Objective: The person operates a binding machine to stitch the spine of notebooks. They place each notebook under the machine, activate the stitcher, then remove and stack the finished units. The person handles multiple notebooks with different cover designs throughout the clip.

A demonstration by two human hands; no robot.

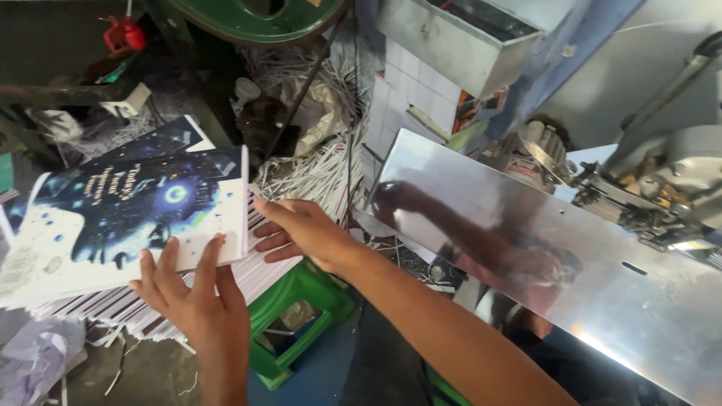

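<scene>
**A leaning stack on a small green stool**

We have our left hand (197,289) spread flat, fingers splayed on the lower edge of the top booklet (128,218) (dark blue cover, white margin). Our right hand (301,229) lies open against the right side of the stack of booklets (248,274), fingers together and extended, pinching nothing. The stack sits on a green plastic stool (301,316), fanned out and overhanging it. We judge the risk is a slide: a push from either hand could tip the pile onto the paper trimmings (316,173) behind. The shiny metal plate (541,263) of the machine at right stands close to our forearm, so a quick lift might knock it.
</scene>
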